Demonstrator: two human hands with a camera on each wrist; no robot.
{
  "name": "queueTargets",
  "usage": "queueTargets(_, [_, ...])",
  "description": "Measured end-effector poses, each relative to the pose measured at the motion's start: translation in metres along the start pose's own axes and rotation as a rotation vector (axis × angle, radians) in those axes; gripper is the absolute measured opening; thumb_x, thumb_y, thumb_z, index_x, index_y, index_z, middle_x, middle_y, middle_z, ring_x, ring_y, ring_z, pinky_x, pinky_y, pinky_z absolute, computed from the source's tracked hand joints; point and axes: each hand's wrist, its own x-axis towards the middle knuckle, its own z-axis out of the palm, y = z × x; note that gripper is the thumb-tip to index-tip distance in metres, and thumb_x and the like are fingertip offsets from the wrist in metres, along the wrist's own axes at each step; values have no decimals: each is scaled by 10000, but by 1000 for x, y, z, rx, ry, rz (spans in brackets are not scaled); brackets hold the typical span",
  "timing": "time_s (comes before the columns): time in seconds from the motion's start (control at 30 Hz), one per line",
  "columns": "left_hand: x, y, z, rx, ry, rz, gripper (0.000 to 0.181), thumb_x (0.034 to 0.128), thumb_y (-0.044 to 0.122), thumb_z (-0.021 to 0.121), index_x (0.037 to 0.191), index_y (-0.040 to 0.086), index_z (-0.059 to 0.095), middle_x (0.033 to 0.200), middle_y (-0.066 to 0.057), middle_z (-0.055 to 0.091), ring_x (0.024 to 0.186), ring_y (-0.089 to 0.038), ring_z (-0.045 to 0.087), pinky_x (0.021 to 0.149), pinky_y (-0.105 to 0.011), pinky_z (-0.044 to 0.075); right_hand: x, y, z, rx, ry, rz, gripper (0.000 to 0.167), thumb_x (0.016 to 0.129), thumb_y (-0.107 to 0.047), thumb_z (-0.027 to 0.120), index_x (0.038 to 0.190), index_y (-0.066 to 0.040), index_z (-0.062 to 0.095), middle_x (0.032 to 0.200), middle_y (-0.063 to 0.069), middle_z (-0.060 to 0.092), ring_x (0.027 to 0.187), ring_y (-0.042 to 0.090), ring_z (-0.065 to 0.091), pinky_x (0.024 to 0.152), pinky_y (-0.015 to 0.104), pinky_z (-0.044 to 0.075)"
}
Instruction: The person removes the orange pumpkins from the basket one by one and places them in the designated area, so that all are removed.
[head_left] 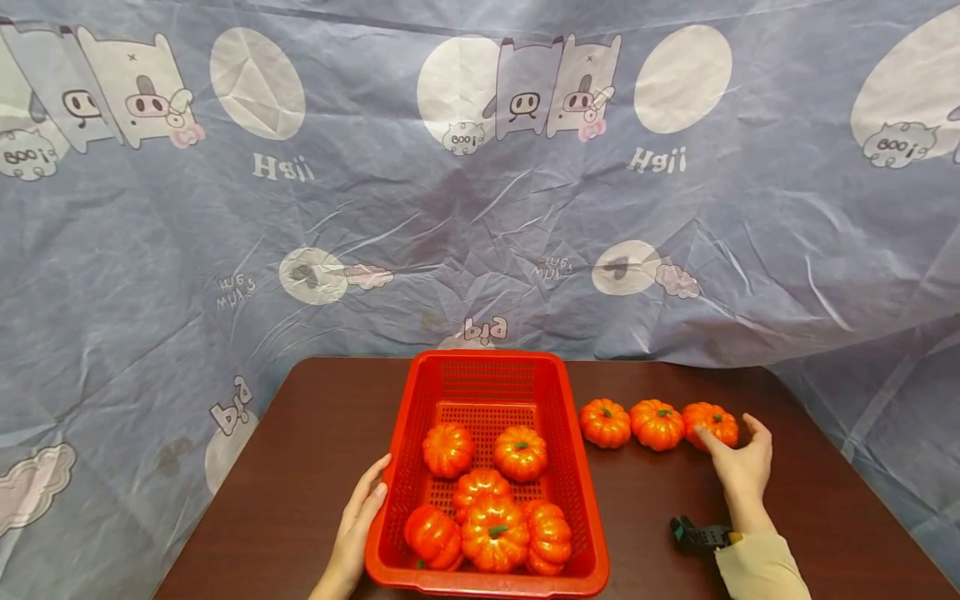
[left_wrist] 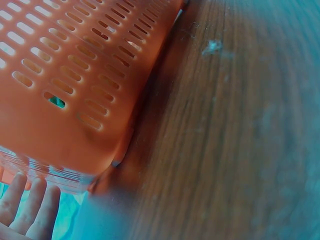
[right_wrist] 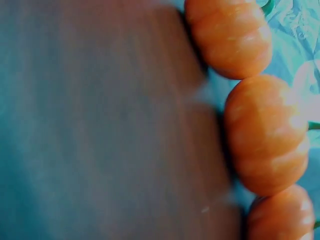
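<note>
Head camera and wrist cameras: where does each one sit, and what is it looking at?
Head: on the person's head, facing forward and down at the basket, pumpkin row and table; left hand and right hand show.
Left wrist: on that wrist, facing the basket's side and the table; some left fingers show, lower left.
Right wrist: on that wrist, facing the pumpkin row across the table; no hand shows clearly.
Shared: head and left wrist both see the basket; head and right wrist, the pumpkin row.
</note>
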Motion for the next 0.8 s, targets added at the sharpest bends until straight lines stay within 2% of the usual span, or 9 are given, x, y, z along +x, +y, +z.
queueTargets(0.2, [0,1,0,0,-3,-2,439,1034,166,321,1455,51,271,1363,-290,345,1159,-263,499,900,-328,472,-1,-25,1,13,19,-31,740,826,-205,687,1434,-41,299,1430,220,313,1309,371,273,1103,436,183])
queueTargets(0.37, [0,1,0,9,4,0,439,1033,169,327,1451,47,277,1392,-279,331,1178,-222,490,911,-304,462,-6,-56,6,56,18,-73,734,810,-206,709,1421,-65,328,1430,177,325,1324,324,269,1107,405,183])
queueTargets(0.67, [-1,1,1,6,17,-22,435,1031,177,337,1447,62,289,1400,-259,333,1179,-216,490,912,-304,460,-15,-106,20,151,-62,-115,751,815,-234,716,1436,-119,311,1470,124,291,1343,268,257,1091,408,215])
queueTargets(0.8, [-1,1,2,8,16,-22,433,1031,176,336,1447,64,290,1385,-264,344,1167,-223,498,903,-310,467,-21,-124,30,214,-105,-157,732,812,-189,724,1420,-97,327,1480,98,301,1371,223,246,1107,381,206])
